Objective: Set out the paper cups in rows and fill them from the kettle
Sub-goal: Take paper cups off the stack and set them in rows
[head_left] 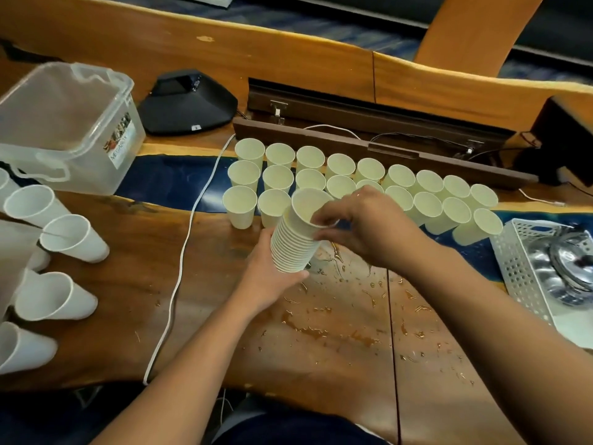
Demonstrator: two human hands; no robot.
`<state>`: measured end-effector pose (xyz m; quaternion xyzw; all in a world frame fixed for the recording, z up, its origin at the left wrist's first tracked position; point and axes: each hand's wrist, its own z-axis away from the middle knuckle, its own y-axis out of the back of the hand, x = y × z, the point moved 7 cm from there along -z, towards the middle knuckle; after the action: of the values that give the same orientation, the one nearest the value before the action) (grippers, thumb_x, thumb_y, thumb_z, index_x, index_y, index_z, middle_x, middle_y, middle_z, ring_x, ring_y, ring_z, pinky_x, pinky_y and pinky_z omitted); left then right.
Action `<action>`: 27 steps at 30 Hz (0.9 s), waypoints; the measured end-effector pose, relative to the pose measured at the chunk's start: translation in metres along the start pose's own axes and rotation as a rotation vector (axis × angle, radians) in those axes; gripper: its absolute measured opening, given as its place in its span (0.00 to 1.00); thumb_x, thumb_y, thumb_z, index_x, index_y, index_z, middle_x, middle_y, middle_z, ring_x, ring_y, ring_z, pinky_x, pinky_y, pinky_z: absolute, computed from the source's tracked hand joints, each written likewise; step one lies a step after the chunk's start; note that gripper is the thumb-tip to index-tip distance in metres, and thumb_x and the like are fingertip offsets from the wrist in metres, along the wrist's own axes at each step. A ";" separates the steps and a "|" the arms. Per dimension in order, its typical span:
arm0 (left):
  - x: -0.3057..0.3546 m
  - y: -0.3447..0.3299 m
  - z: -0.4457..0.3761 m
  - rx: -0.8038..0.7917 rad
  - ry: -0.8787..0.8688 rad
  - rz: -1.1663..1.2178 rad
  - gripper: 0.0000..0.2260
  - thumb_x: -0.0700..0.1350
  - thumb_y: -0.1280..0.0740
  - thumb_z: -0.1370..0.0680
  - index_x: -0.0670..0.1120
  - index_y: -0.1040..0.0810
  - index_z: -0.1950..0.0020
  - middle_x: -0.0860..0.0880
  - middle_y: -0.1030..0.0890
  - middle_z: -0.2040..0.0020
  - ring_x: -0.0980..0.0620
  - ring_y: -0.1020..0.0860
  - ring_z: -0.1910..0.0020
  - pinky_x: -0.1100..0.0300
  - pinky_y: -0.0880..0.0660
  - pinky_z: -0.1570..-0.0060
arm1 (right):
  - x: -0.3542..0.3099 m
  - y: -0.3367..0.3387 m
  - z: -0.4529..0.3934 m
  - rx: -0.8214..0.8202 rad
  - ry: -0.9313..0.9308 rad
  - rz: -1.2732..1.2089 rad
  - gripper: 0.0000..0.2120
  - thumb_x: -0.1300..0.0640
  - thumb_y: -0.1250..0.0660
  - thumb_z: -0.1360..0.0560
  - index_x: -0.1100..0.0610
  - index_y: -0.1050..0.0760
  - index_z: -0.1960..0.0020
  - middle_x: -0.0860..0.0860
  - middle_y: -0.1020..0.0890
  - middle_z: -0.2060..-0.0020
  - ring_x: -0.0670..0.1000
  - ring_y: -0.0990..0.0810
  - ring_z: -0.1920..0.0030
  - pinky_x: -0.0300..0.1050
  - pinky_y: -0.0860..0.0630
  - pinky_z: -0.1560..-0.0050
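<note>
Left hand [272, 277] fingers wrap the base of the nested paper cup stack [296, 242], held tilted above the wet counter [337, 316]; we should keep that grip firm so only one cup comes free. Right hand [359, 220] fingers pinch the rim of the top cup [308, 208]: we'd peel it straight along the stack axis, then stand it upright in the front-row gap just right of the second front cup [272, 205]. Kettle [568, 268] sits in the white basket [513, 268] far right; filling not yet started.
</note>
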<state>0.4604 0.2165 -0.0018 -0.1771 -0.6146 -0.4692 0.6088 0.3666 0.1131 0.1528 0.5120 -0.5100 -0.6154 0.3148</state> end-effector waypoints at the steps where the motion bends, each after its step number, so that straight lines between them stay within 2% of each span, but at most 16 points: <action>1: -0.001 0.002 -0.001 0.002 0.004 0.001 0.40 0.47 0.17 0.38 0.55 0.35 0.31 0.56 0.23 0.40 0.55 0.23 0.43 0.57 0.25 0.46 | 0.000 0.008 0.000 0.038 -0.009 -0.051 0.11 0.52 0.28 0.25 0.51 0.17 0.44 0.46 0.15 0.52 0.46 0.22 0.55 0.39 0.29 0.55; 4: -0.006 0.007 -0.002 0.002 0.017 0.002 0.40 0.46 0.18 0.37 0.55 0.36 0.31 0.59 0.23 0.41 0.57 0.24 0.44 0.59 0.27 0.46 | 0.006 0.043 0.004 0.261 -0.012 -0.192 0.10 0.55 0.29 0.24 0.53 0.18 0.43 0.42 0.19 0.51 0.47 0.22 0.49 0.43 0.24 0.51; 6: -0.009 0.011 -0.002 0.004 0.042 0.012 0.41 0.46 0.18 0.36 0.55 0.37 0.30 0.58 0.24 0.41 0.56 0.24 0.43 0.57 0.27 0.45 | 0.012 0.062 0.007 0.410 0.002 -0.173 0.10 0.57 0.31 0.22 0.53 0.18 0.41 0.41 0.21 0.50 0.49 0.23 0.45 0.44 0.24 0.47; 10: -0.014 0.017 -0.003 0.013 0.059 0.052 0.41 0.44 0.19 0.34 0.54 0.37 0.28 0.56 0.25 0.37 0.54 0.26 0.39 0.56 0.28 0.40 | 0.031 0.065 0.000 0.504 -0.035 -0.080 0.11 0.60 0.33 0.22 0.55 0.18 0.41 0.41 0.21 0.50 0.53 0.24 0.43 0.45 0.27 0.47; 12: -0.014 0.019 -0.004 0.021 0.051 0.056 0.41 0.44 0.19 0.34 0.55 0.37 0.28 0.57 0.25 0.38 0.55 0.26 0.39 0.56 0.29 0.40 | 0.044 0.050 -0.006 0.497 -0.076 -0.034 0.10 0.61 0.32 0.22 0.56 0.17 0.42 0.47 0.17 0.48 0.54 0.22 0.44 0.45 0.28 0.48; 15: -0.011 0.020 -0.007 0.018 0.044 0.057 0.40 0.45 0.19 0.34 0.56 0.38 0.29 0.59 0.26 0.40 0.56 0.26 0.40 0.61 0.30 0.44 | 0.068 0.011 -0.016 0.395 -0.174 -0.037 0.11 0.62 0.31 0.22 0.56 0.17 0.41 0.54 0.16 0.47 0.55 0.20 0.46 0.51 0.23 0.47; 17: -0.010 0.019 -0.007 0.013 0.045 0.059 0.40 0.44 0.19 0.34 0.56 0.38 0.29 0.61 0.26 0.41 0.58 0.27 0.42 0.63 0.31 0.46 | 0.082 -0.024 -0.024 0.253 -0.232 -0.021 0.12 0.61 0.31 0.22 0.54 0.18 0.40 0.53 0.16 0.44 0.55 0.21 0.44 0.47 0.25 0.43; 19: -0.010 0.015 -0.006 0.001 0.043 0.048 0.40 0.45 0.18 0.34 0.57 0.38 0.29 0.64 0.27 0.43 0.63 0.27 0.46 0.67 0.32 0.48 | 0.084 -0.058 -0.027 0.141 -0.198 0.026 0.11 0.60 0.30 0.23 0.53 0.17 0.41 0.52 0.16 0.45 0.54 0.20 0.45 0.45 0.25 0.44; 22: -0.012 0.007 -0.003 -0.018 0.042 0.031 0.40 0.46 0.18 0.35 0.60 0.38 0.33 0.67 0.27 0.45 0.71 0.28 0.47 0.75 0.34 0.54 | 0.086 -0.094 -0.025 0.111 -0.144 0.048 0.10 0.60 0.27 0.25 0.53 0.15 0.45 0.51 0.14 0.50 0.52 0.17 0.51 0.48 0.19 0.51; 27: -0.016 0.006 -0.009 -0.040 0.062 0.032 0.41 0.46 0.18 0.35 0.61 0.39 0.32 0.68 0.28 0.44 0.70 0.28 0.46 0.74 0.34 0.52 | 0.091 -0.115 -0.028 0.117 -0.132 0.099 0.11 0.61 0.25 0.27 0.54 0.15 0.46 0.52 0.14 0.52 0.53 0.16 0.52 0.47 0.19 0.53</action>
<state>0.4733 0.2184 -0.0159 -0.1846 -0.5831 -0.4767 0.6314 0.3838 0.0545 0.0164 0.4622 -0.5893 -0.6006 0.2798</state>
